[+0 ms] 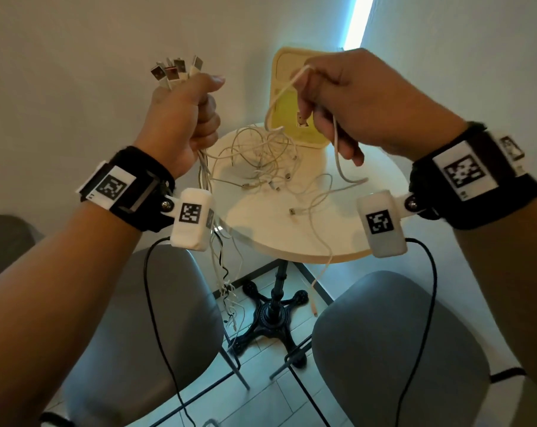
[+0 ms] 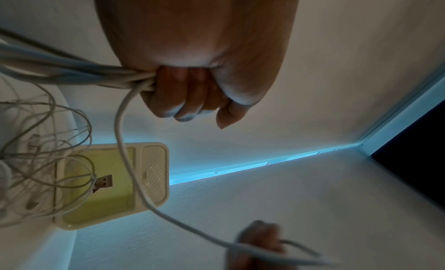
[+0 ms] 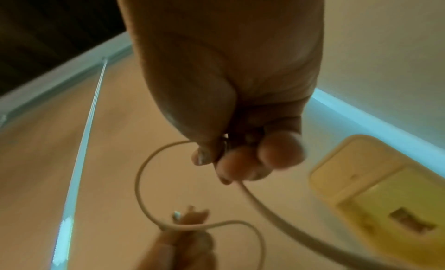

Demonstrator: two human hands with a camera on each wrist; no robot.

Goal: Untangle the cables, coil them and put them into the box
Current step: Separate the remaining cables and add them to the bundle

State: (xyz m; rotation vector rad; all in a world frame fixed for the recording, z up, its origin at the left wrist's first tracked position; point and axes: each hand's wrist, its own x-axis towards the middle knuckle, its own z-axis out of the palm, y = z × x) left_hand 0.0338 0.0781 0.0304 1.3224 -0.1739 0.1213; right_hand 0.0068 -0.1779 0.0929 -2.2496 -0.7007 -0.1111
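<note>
My left hand (image 1: 196, 112) is raised above the table and grips a bundle of white cables (image 2: 72, 74) in a fist. Their USB plugs (image 1: 176, 72) stick up above the fist, and the cords hang down past the table edge. My right hand (image 1: 332, 100) holds one white cable (image 1: 338, 149), looped over its fingers, in front of the box. That cable (image 3: 265, 203) trails down onto the table. A tangle of white cables (image 1: 261, 161) lies on the round white table (image 1: 353, 241). The pale yellow box (image 1: 288, 87) stands open at the table's back, one USB plug (image 2: 103, 182) inside.
Two grey chairs (image 1: 168, 318) (image 1: 399, 349) stand in front of the table, either side of its black pedestal base (image 1: 273, 312). Black cords (image 1: 156, 318) hang from both wrist cameras. White walls meet in a corner behind the table, with a blue light strip (image 1: 358, 20).
</note>
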